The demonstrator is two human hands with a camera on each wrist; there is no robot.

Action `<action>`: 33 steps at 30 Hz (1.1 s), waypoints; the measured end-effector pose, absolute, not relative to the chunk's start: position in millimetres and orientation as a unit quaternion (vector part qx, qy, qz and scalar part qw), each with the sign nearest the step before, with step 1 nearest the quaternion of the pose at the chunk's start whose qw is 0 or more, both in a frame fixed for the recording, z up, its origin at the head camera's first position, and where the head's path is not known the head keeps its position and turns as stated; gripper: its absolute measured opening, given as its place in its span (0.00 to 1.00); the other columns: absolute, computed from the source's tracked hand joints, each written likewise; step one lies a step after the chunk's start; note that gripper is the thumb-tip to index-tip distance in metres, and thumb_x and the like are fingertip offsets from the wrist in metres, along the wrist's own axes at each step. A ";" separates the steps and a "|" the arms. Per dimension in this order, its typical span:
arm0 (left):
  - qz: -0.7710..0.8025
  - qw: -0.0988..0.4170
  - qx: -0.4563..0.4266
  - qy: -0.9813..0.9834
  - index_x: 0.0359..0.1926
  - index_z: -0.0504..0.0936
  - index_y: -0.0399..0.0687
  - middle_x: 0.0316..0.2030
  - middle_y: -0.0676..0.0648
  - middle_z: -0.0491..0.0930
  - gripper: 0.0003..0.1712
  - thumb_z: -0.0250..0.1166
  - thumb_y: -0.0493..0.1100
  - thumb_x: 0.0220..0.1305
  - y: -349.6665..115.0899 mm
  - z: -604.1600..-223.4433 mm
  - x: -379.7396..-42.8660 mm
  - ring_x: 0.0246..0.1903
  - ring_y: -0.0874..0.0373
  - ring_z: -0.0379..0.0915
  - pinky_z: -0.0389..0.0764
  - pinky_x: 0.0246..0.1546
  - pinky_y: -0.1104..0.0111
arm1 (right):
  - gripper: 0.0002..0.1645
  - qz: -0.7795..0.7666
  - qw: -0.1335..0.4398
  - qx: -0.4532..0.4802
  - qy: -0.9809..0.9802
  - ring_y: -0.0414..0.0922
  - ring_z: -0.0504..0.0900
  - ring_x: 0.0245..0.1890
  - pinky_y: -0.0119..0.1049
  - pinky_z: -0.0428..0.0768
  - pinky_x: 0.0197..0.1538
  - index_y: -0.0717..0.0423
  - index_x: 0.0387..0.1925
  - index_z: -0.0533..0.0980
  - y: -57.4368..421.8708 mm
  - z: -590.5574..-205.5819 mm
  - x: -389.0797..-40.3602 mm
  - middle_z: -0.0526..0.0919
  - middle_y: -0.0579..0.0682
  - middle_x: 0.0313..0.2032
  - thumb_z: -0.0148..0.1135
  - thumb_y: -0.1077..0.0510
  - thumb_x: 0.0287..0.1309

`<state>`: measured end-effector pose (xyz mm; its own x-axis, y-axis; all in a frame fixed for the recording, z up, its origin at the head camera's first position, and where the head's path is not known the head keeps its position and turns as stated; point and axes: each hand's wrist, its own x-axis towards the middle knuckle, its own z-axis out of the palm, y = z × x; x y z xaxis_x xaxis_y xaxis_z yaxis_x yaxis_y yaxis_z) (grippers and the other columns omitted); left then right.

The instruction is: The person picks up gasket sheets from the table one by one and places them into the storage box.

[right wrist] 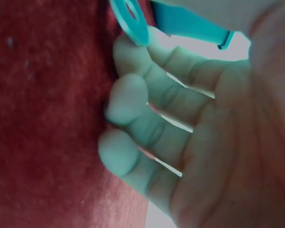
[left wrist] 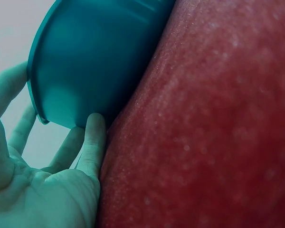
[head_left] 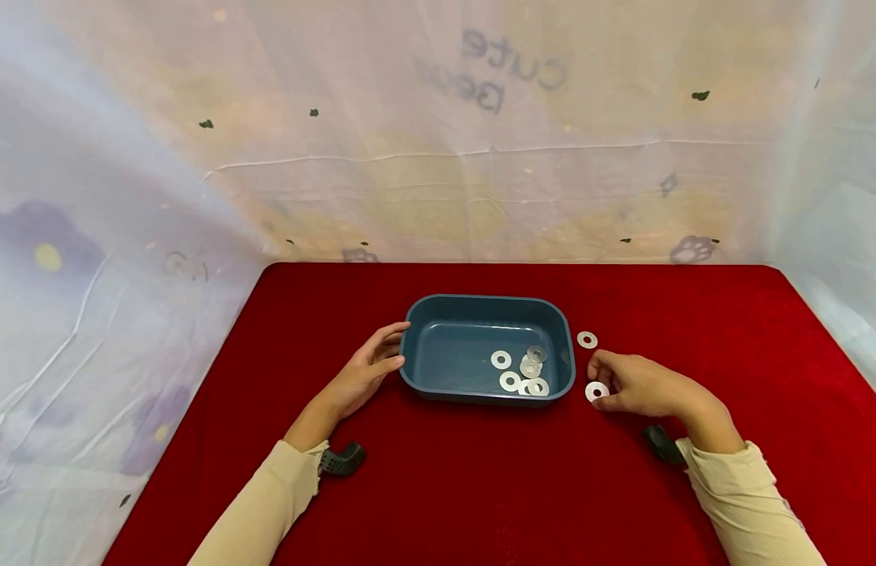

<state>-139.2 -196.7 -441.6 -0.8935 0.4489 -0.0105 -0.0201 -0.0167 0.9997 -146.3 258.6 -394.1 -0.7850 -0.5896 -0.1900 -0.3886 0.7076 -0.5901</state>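
Observation:
A blue-grey plastic bin (head_left: 438, 393) stands on the red cloth, with several flat metal washers (head_left: 501, 359) in its right half, some overlapping. My left hand (head_left: 356, 381) rests its extended fingers against the bin's left end; in the left wrist view the fingertips (left wrist: 95, 124) touch the outer wall. To the right of the bin, my right hand (head_left: 639, 385) pinches one washer (head_left: 592, 395) between thumb and curled fingers. That washer (right wrist: 137, 31) appears tilted at the fingertips in the right wrist view, where the thumb's grip is hidden. Another washer (head_left: 587, 339) lies flat just beyond this hand.
Red cloth (head_left: 480, 487) covers the table around the bin. Pale patterned sheets (head_left: 424, 189) hang behind it and along both sides. A dark wrist-worn piece (head_left: 343, 459) sits at the left cuff, and a similar one (head_left: 662, 444) at the right.

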 end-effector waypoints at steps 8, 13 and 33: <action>0.694 0.171 0.156 0.681 0.76 0.55 0.56 0.72 0.39 0.57 0.34 0.56 0.41 0.75 -196.2 -442.4 -139.9 0.70 0.43 0.55 0.69 0.62 0.72 | 0.24 -0.279 0.191 -0.311 0.888 0.34 0.73 0.30 0.28 0.73 0.34 0.54 0.46 0.74 265.7 -393.2 -144.5 0.78 0.42 0.30 0.75 0.61 0.48; 0.692 0.170 0.160 0.683 0.77 0.55 0.55 0.72 0.39 0.57 0.34 0.55 0.41 0.75 -196.0 -442.4 -140.1 0.70 0.42 0.55 0.69 0.62 0.72 | 0.19 -0.282 0.186 -0.328 0.882 0.33 0.73 0.29 0.28 0.73 0.34 0.49 0.44 0.76 269.4 -394.5 -145.6 0.79 0.41 0.29 0.73 0.63 0.50; 0.689 0.170 0.152 0.688 0.76 0.55 0.57 0.72 0.40 0.57 0.34 0.56 0.42 0.75 -198.0 -444.3 -139.9 0.70 0.43 0.55 0.69 0.62 0.71 | 0.15 -0.276 0.147 -0.323 0.893 0.31 0.71 0.27 0.27 0.72 0.32 0.48 0.40 0.80 267.3 -394.5 -149.0 0.78 0.39 0.28 0.74 0.61 0.50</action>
